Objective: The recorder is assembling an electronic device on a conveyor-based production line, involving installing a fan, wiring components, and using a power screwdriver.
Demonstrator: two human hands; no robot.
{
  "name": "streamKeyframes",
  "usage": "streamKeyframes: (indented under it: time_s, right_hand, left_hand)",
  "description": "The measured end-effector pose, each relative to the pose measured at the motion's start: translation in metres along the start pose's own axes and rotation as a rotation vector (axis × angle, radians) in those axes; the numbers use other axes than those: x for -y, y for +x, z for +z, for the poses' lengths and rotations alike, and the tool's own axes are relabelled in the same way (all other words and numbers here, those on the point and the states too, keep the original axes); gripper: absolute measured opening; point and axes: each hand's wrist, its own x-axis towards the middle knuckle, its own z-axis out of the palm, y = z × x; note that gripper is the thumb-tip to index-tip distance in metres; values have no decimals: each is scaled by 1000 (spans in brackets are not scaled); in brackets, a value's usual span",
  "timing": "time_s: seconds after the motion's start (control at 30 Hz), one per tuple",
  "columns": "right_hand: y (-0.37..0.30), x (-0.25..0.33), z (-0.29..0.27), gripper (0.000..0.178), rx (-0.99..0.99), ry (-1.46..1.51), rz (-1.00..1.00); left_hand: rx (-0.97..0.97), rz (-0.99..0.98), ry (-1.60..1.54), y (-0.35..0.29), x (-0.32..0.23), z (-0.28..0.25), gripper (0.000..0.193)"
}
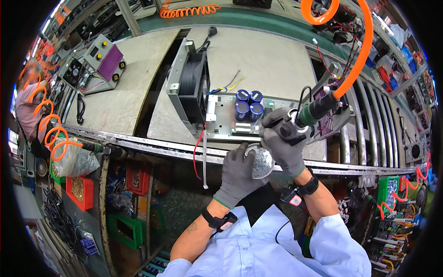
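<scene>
My left hand (237, 173), in a grey glove, grips the near-left rim of a small round dish (262, 163) full of tiny silvery screws or similar parts. Beside it my right hand (287, 150), gloved alike, is closed around an air screwdriver (295, 127) with a green and black end and an orange hose. The tool's tip is hidden. Just beyond both hands lies an open metal chassis (219, 129). On its board stand several dark blue capacitors (249, 105), and a black fan (194, 87) is mounted at its left end.
A second unit with a purple side (108, 64) sits on the bench to the left. Metal rollers (376, 124) run at the right. Below the bench edge are an orange-red bin (79, 191) and a green bin (125, 231) of parts. A person (30, 101) is at far left.
</scene>
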Motion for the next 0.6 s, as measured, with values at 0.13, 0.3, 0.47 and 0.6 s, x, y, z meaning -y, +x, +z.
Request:
streamKeyframes:
  time_s: [0.13,0.3,0.47,0.6]
  right_hand:
    - [23,32,12,22,-46,436,75]
    - [99,26,42,26,-86,416,-156]
    - [151,-14,66,19,-52,168,-188]
    - [157,-39,71,19,-37,109,-149]
  left_hand:
    - [-36,8,-27,0,1,1,81]
    - [-2,-9,-17,-1,2,3,83]
    - [-2,-16,-12,0,1,0,82]
    - [15,-32,2,1,1,-2,82]
